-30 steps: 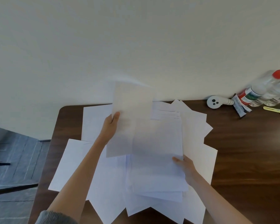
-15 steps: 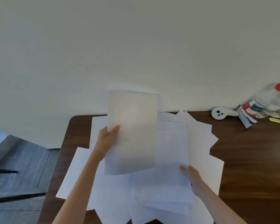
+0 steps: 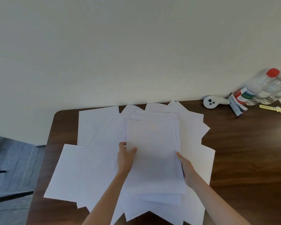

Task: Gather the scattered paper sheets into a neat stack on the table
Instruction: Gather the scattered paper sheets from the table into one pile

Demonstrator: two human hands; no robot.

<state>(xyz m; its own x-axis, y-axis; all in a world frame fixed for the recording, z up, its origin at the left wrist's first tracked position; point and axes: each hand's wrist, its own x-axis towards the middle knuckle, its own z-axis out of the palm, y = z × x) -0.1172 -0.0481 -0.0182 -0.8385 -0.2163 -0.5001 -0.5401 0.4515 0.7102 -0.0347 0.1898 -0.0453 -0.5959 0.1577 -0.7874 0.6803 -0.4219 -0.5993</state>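
Lowered from mid-air, the sheet (image 3: 152,140) now lies on the stack (image 3: 154,194). The left grip (image 3: 125,158) pinches its left edge and the right grip (image 3: 184,166) clasps the stack's right edge, likely squaring them on the counter (image 3: 243,159).

Both arms are bare. The left forearm (image 3: 107,197) and right forearm (image 3: 214,202) show slim at the lower middle of the frame, each ending in a bare grip: left grip (image 3: 125,159), right grip (image 3: 186,168).

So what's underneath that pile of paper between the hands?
Loose sheets fan out beneath the pile, lying on the dark wooden table. How many lie directly under it, and the tabletop there, are covered.
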